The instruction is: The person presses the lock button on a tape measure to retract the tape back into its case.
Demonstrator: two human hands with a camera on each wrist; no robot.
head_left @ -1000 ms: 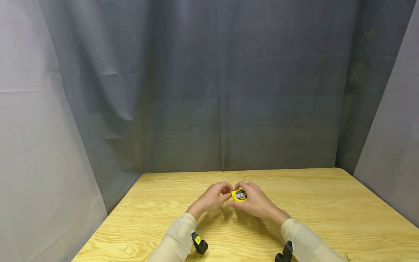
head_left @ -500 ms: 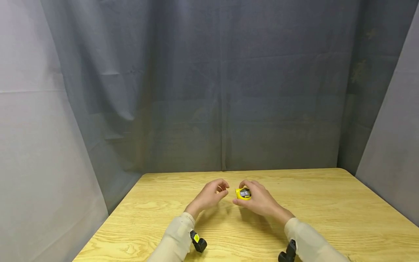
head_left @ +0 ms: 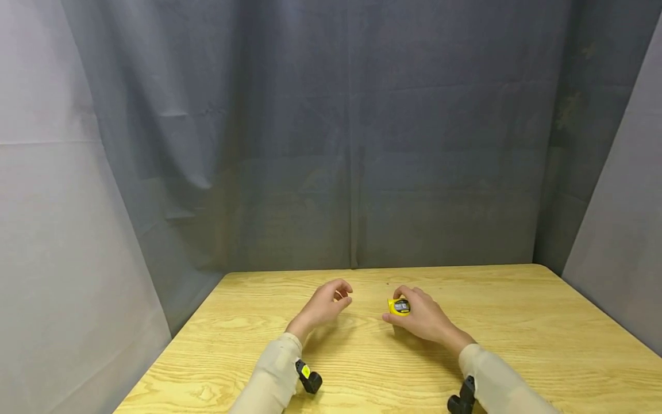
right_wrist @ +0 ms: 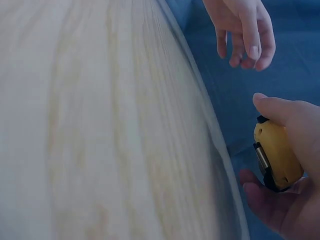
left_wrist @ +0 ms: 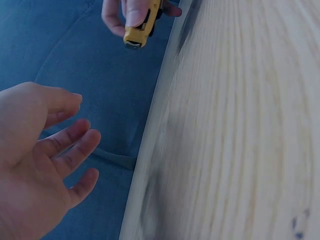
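Note:
A small yellow tape measure [head_left: 399,306] with a dark face sits in my right hand [head_left: 420,317], whose fingers and thumb curl round it just above the wooden table [head_left: 517,333]. The right wrist view shows the tape measure [right_wrist: 276,156] held between thumb and fingers of that right hand [right_wrist: 292,165]. My left hand [head_left: 324,305] hovers a short way to the left, fingers loosely curled and holding nothing. In the left wrist view the left hand [left_wrist: 42,150] is empty, and the tape measure [left_wrist: 141,27] shows beyond it in the other hand.
A grey-blue cloth backdrop [head_left: 351,144] hangs behind and beside the table. Black wrist camera mounts [head_left: 309,380] sit under both beige sleeves near the table's front edge.
My hands have drawn apart. The left hand let go of the tape measure and shifted left; the right hand carried it to the right.

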